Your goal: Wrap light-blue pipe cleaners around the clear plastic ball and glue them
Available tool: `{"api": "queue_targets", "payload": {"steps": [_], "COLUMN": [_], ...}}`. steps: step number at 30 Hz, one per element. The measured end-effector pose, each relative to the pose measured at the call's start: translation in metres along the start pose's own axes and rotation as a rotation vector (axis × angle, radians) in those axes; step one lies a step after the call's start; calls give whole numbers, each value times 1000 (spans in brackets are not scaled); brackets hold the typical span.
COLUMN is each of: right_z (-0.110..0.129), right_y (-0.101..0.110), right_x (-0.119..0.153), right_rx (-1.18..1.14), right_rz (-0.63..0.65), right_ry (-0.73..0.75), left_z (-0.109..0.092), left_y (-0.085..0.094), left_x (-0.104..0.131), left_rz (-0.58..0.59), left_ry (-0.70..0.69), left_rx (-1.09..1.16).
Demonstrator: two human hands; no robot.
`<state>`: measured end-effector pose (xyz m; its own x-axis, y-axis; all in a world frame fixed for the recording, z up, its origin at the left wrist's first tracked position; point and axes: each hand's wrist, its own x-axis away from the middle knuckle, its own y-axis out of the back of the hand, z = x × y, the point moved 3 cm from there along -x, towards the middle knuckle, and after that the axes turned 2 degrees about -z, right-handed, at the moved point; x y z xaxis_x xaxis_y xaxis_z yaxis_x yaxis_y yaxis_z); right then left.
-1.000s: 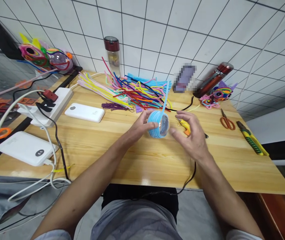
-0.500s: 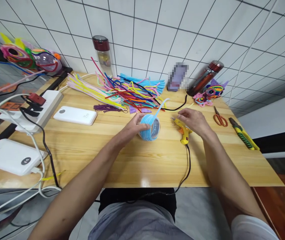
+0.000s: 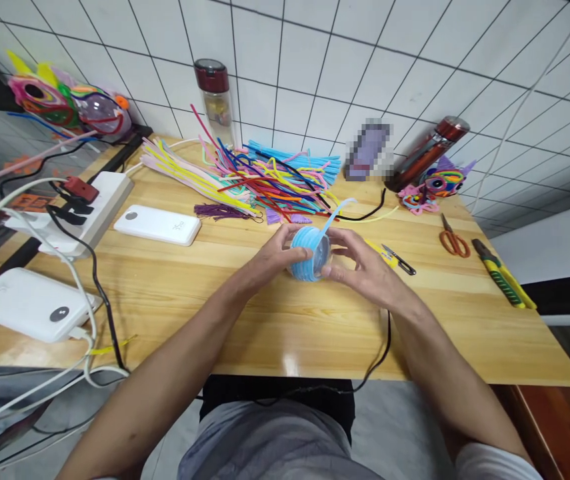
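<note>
A clear, round plastic container wrapped in light blue pipe cleaner (image 3: 305, 267) is tilted on its side above the table, its open end facing right. One loose strand of pipe cleaner (image 3: 335, 217) sticks up from the wrapping. My left hand (image 3: 285, 252) grips the container from the left, thumb across the blue coils. From the other side my right hand (image 3: 365, 270) has closed on its rim, fingers behind and thumb in front. Beyond the right hand lies a yellow glue gun (image 3: 389, 257), mostly hidden, with small thread snips (image 3: 401, 261) beside it.
Colourful pipe cleaners (image 3: 275, 183) are heaped at the back. White power banks (image 3: 157, 225) and a power strip (image 3: 89, 217) with cables occupy the left. Orange-handled scissors (image 3: 453, 241) and yellow-green pliers (image 3: 502, 277) lie right. A red flask (image 3: 429, 153) leans against the wall.
My right hand has let go of the yellow glue gun and moved left onto the container's rim. The left hand keeps its hold. The view has shifted slightly.
</note>
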<state>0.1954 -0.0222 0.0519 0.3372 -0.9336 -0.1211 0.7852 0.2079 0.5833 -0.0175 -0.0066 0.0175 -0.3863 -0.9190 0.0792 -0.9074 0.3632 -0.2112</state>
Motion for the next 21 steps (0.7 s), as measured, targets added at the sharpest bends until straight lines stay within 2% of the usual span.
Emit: {"api": "queue_targets", "payload": {"steps": [5, 11, 16, 21], "right_z": [-5, -13, 0, 8], "right_y": [-15, -27, -22, -12], "right_x": [11, 10, 14, 13], "right_rx": [79, 22, 126, 327], "right_rz": [-40, -112, -224, -360], "right_ry": [107, 220, 365, 514], "left_z": [4, 7, 4, 1], "left_y": [1, 2, 0, -2], "left_x": [-4, -7, -4, 1], "left_rz": [-20, -36, -10, 44], "left_ry": [-49, -62, -35, -18], "left_rx": [31, 31, 10, -38]}}
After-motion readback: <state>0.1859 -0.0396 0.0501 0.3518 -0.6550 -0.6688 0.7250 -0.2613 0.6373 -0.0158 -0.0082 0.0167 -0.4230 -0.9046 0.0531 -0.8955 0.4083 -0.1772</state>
